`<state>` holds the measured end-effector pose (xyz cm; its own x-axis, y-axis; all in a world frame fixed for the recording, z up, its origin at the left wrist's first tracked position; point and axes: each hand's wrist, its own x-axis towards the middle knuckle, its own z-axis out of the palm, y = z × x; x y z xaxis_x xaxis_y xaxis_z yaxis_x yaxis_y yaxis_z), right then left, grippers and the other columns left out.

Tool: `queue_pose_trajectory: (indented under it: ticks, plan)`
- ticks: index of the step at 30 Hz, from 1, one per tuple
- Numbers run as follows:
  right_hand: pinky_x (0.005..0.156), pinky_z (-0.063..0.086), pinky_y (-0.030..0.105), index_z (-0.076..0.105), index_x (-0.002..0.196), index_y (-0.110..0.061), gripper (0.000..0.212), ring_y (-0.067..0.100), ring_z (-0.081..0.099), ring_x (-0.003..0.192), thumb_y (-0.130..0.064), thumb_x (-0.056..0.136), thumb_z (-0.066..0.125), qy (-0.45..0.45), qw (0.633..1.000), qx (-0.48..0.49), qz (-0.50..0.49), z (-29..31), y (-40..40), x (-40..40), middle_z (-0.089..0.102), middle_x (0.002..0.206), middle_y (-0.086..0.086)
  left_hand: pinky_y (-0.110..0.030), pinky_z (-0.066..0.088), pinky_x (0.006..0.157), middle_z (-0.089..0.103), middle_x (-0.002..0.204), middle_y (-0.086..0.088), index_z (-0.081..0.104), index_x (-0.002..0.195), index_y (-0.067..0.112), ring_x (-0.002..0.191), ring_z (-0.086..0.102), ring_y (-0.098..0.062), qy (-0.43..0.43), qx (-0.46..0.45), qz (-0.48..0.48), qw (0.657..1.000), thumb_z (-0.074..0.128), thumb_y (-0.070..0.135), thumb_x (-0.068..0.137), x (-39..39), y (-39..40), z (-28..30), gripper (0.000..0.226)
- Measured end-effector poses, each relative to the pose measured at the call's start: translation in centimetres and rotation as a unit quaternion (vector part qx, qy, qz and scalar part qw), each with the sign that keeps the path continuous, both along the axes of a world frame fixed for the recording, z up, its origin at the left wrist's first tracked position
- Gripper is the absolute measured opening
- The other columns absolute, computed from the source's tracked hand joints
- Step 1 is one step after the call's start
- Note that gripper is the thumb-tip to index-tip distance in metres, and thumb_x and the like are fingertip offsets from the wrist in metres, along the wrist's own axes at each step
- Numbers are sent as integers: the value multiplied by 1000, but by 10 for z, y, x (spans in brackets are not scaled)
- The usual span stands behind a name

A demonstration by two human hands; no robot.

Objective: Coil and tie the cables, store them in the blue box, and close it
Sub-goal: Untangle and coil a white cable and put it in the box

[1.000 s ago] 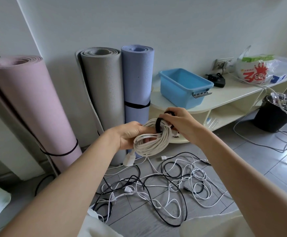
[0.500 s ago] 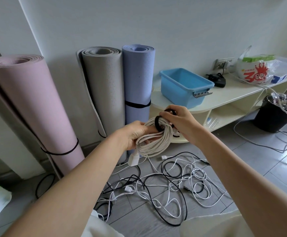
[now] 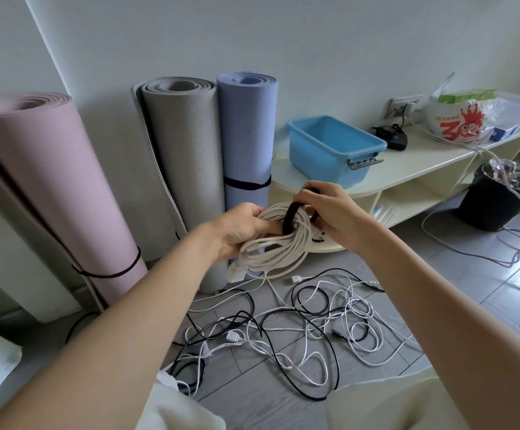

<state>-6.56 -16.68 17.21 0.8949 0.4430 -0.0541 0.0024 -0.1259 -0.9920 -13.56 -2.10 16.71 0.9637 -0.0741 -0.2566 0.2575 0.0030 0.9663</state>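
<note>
nearest you, on the grey tiled floor (image 3: 438, 274), a loose tangle of cables (image 3: 286, 333) sprawls in thin white and black loops, with small moulded plugs among them. above it your left hand (image 3: 237, 231) has its grip curled around one side of the coiled cable (image 3: 274, 246), a thick bundle of cream, matte cord wound into a rough ring, its white plug hanging below. your right hand (image 3: 330, 209) pinches the black strap (image 3: 291, 215), a flat soft band looped over the top of the coil; that grip is narrow, closed on the strap. beyond the hands, the blue box (image 3: 333, 147) sits open on the pale, rounded counter (image 3: 407, 169); it is smooth plastic, rectangular, with a metal latch at its near end. left of it three rolled foam mats (image 3: 187, 150), pink, grey and lilac, stand upright against the wall. farther right, a printed plastic bag (image 3: 457, 122) rests on the counter.
</note>
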Motion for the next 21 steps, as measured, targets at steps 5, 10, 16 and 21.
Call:
queue_pose_trajectory:
  ticks: [5,10,16,21]
  plan:
    - [50,31,30,50,64,-9,25,17,43,51,-2,88,55,24,999,7,30,-4,1,0,47,57,5,-16,53,58,68,68,-4,63,81,3,55,63,-6,29,-21,-16,999,60,-7,83,-8,6,2,11]
    - [40,24,23,48,68,-10,21,18,33,47,-3,87,53,2,998,-55,12,-8,8,-2,39,59,7,-11,38,55,55,59,13,59,75,18,51,47,0,-180,333,145,914,79,9,71,2,-3,-15,22]
    - [57,25,30,52,72,-11,27,21,41,61,-10,97,41,75,990,-61,104,-9,9,-11,61,51,0,-27,35,56,61,66,2,60,73,12,61,49,-17,-314,427,157,833,66,0,66,-5,-10,-14,16]
    - [77,30,38,72,62,-16,30,25,47,75,-17,88,57,139,982,14,124,-13,7,-2,67,69,11,-26,31,55,57,65,2,57,71,12,61,46,-18,-335,443,171,814,70,0,68,-1,-4,-15,18]
